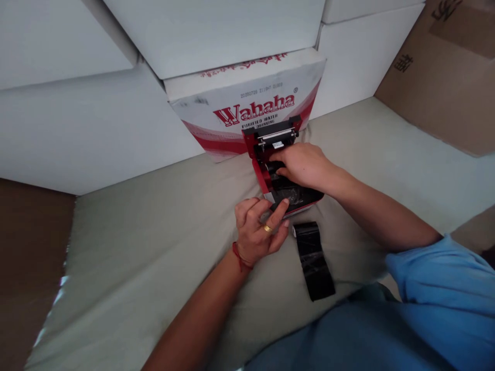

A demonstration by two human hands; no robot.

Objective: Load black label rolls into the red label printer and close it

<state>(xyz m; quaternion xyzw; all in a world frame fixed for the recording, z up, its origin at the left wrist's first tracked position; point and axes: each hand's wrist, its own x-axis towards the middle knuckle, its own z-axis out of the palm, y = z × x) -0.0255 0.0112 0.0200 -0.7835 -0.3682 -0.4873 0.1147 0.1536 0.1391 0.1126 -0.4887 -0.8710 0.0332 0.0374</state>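
A small red and black printer stands open on the pale cloth, its lid raised toward the back. My right hand reaches into its open bay with the fingers curled down over a black part inside; what they grip is hidden. My left hand, with a gold ring and a red wrist thread, rests at the printer's front edge, one finger pressing on the black front while the others are curled. A black ribbon strip with a small roll end lies on the cloth just right of my left hand.
A white and red "Wahaha" water carton stands right behind the printer. White foam blocks wall the back and left. A brown cardboard box leans at the right. The pale cloth covers the surface; my blue clothing fills the lower right.
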